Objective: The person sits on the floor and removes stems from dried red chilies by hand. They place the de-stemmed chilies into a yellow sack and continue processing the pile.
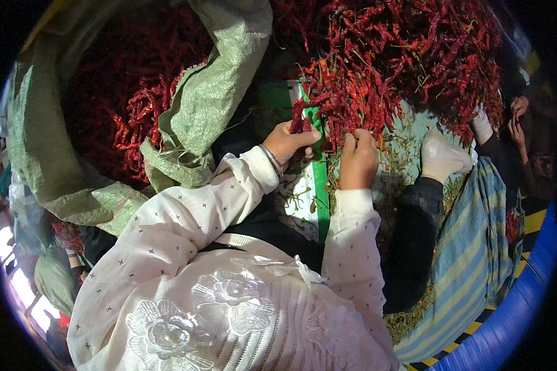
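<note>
My left hand (290, 141), with a bracelet at the wrist, holds a few dried red chili peppers (300, 116) between thumb and fingers. To its right, my right hand (361, 157) is at the lower edge of a large pile of dried red chilies (371, 92), fingers bent together; whether it pinches a pepper cannot be made out. A green-and-white sheet or board (321, 195) lies below and between the hands, with loose stems (312, 204) scattered on it. At the upper left, a pale green woven sack (223, 83) gapes around more dried red chilies (139, 120).
A light-socked foot (441, 155) and dark trouser leg lie right of my right hand. Stems and bits (390, 162) litter the floor covering. A blue-and-yellow striped cloth (469, 259) is at the lower right. Another person's hands (518, 120) show at the far right.
</note>
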Tool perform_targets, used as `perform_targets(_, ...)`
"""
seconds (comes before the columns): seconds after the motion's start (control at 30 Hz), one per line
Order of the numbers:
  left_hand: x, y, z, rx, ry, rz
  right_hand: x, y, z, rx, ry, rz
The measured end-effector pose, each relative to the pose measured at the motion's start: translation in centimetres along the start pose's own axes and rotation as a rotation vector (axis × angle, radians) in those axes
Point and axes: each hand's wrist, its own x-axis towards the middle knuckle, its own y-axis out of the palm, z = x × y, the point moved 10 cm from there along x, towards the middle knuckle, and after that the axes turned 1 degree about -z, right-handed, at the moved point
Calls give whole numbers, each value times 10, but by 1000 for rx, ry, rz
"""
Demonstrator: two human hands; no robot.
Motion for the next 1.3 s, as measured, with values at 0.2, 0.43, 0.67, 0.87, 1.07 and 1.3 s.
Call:
perform_targets(0.2, 1, 17, 10, 211, 1, 121, -49, 4, 16, 173, 102, 263)
perform_targets(0.43, -4, 17, 10, -2, 5, 152, -54, 3, 22, 346, 142, 279)
perform_targets(0.67, -13, 14, 2, -208, 129, 80, -49, 23, 3, 354, 210, 242)
perform_targets(0.87, -15, -24, -19, -427, 90, -57, -43, 67, 5, 1328, 808, 300)
perform_targets(1.07, -17, -27, -24, -221, 119, -123, -2, 70, 31, 261, 259, 377)
perform_targets(1.3, -5, -25, -24, -56, 177, -169, -8, 43, 59, 230, -117, 235)
